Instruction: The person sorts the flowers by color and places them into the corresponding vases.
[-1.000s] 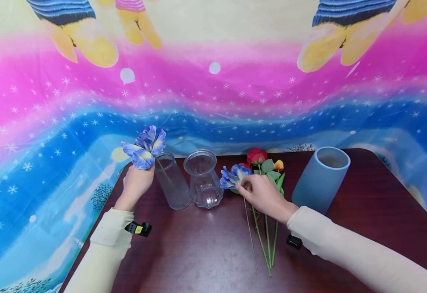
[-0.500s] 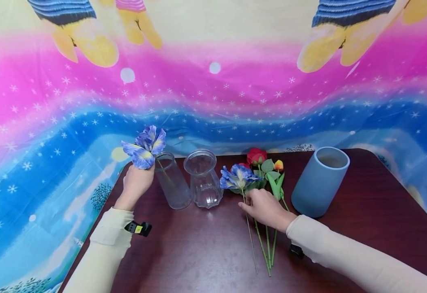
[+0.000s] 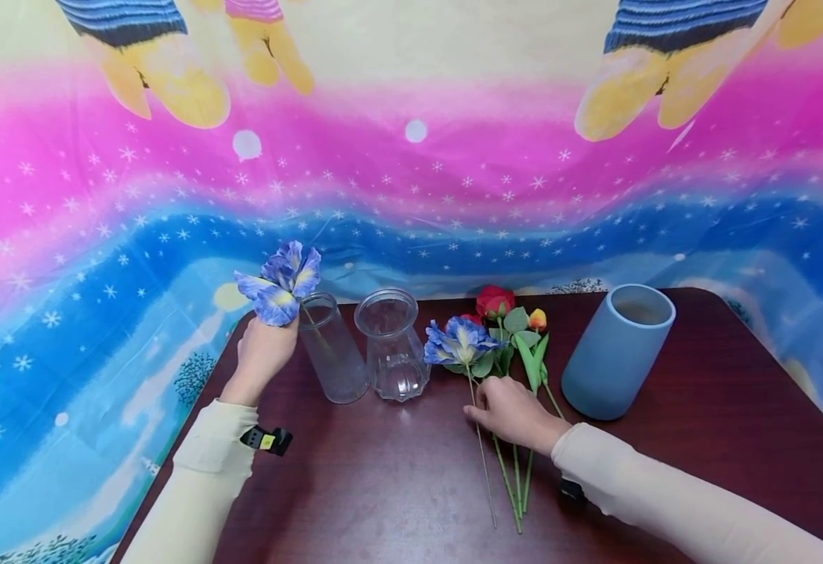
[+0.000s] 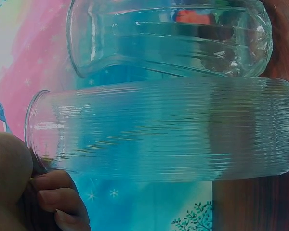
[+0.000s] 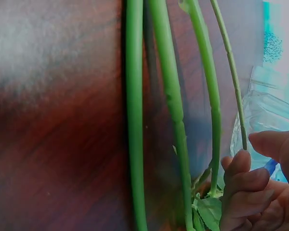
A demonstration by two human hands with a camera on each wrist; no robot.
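Note:
At the left, my left hand [image 3: 266,352] grips at the rim of a tall ribbed glass vase [image 3: 334,356], just beneath a blue-violet iris [image 3: 277,286]. The iris's thin stem slants down inside the vase in the left wrist view; the fingers [image 4: 58,197] are curled at the rim. My right hand [image 3: 517,411] hovers by the stem of a second iris [image 3: 461,342] lying on the table. In the right wrist view, thumb and forefinger stand slightly apart beside that stem [image 5: 233,79], the other fingers loosely curled.
A clear waisted glass vase [image 3: 393,345] stands beside the ribbed one. Red roses [image 3: 494,300] and a yellow-orange tulip [image 3: 537,318] lie under and beside the second iris. A blue-grey vase [image 3: 616,352] stands on the right of the dark table [image 3: 383,486].
My right hand has slid from just under the second iris's bloom down along its stem toward me, uncovering the bloom. The left hand and its iris have stayed still.

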